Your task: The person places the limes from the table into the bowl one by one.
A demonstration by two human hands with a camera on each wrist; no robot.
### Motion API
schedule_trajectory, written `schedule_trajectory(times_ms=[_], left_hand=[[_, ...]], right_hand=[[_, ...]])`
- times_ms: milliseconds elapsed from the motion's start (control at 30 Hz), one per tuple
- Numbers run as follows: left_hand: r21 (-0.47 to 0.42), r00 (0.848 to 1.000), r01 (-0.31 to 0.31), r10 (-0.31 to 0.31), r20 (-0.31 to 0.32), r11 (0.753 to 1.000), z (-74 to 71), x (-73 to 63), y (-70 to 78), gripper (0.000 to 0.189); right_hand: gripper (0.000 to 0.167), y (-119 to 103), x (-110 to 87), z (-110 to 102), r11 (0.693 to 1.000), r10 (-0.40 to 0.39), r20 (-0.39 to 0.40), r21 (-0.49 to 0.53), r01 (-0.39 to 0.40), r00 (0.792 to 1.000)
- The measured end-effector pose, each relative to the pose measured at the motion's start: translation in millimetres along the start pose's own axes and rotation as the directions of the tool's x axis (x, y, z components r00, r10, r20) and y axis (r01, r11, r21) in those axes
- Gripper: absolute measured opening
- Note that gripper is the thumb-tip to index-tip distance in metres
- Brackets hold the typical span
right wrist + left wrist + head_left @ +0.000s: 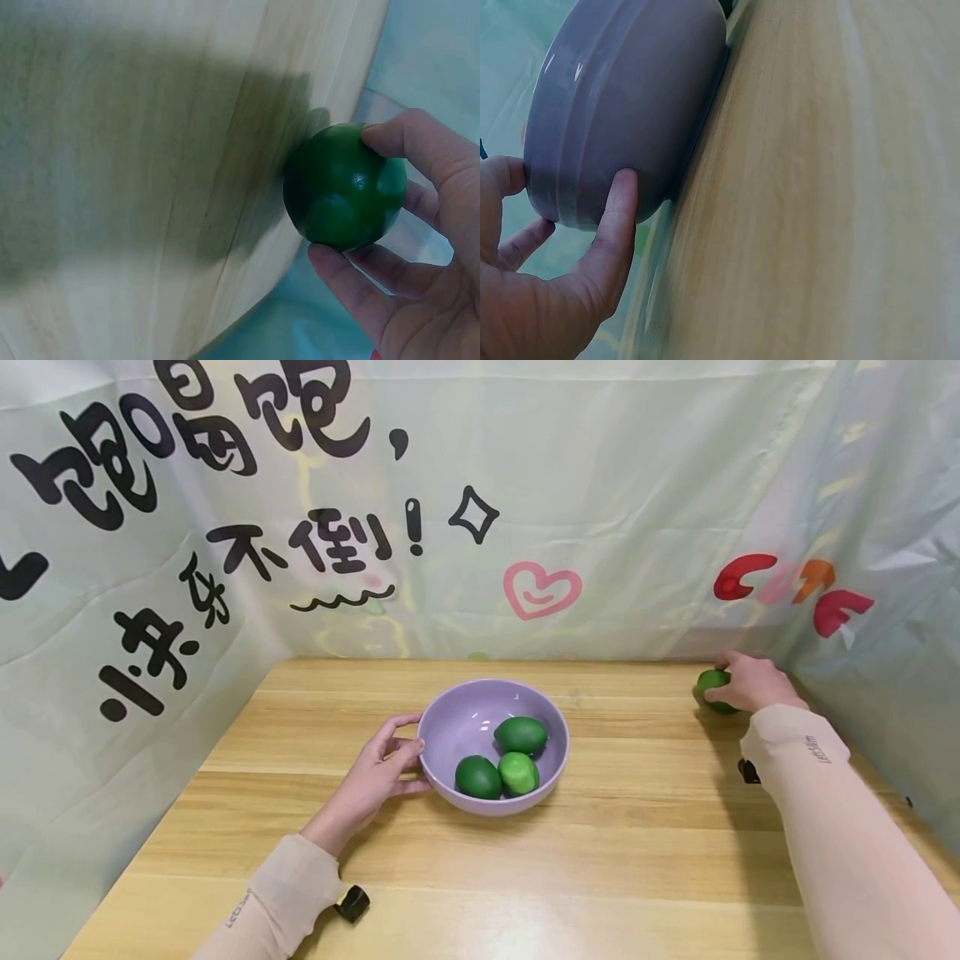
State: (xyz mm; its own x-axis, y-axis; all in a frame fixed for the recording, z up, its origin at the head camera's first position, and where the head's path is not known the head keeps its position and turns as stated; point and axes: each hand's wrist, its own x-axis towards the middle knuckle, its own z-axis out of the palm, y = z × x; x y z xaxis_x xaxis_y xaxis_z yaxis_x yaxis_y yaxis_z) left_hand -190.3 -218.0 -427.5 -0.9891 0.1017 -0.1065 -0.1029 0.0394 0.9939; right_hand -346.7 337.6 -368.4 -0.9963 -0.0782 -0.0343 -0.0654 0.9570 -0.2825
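A purple bowl sits on the wooden table, with several green limes inside: one dark oval lime at the back, another dark lime at front left and a brighter lime beside it. My left hand holds the bowl's left side; in the left wrist view, fingertips touch the outer wall and rim. At the table's far right, my right hand grips another lime. The right wrist view shows thumb and fingers around this lime.
The wooden table stretches between the bowl and the right hand. Behind it hangs a pale printed cloth, which also closes off both sides. Black devices show beside the sleeves at each wrist.
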Motion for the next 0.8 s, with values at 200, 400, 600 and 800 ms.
schedule_trajectory(times_ms=[200,400,600,800], left_hand=[[0.009,1.0,0.0,0.0,0.005,1.0,0.0,-0.2,1.0,0.05],[0.016,1.0,-0.002,0.001,0.011,1.0,-0.3,0.1,0.9,0.05],[0.011,1.0,0.0,0.0,0.013,1.0,-0.2,-0.1,1.1,0.05],[0.007,1.0,-0.001,0.001,0.01,1.0,-1.0,-0.2,0.5,0.05]], right_hand=[[0.063,3.7,-1.9,0.1,1.0,-0.008,-0.01,0.01,0.008,1.0],[0.065,-1.2,-0.6,-1.4,0.999,-0.023,0.004,0.037,0.023,1.0],[0.07,-13.4,1.7,-4.7,0.998,-0.039,0.023,0.05,0.038,0.999],[0.06,-29.5,3.8,-6.2,0.992,-0.077,0.014,0.103,0.075,0.997]])
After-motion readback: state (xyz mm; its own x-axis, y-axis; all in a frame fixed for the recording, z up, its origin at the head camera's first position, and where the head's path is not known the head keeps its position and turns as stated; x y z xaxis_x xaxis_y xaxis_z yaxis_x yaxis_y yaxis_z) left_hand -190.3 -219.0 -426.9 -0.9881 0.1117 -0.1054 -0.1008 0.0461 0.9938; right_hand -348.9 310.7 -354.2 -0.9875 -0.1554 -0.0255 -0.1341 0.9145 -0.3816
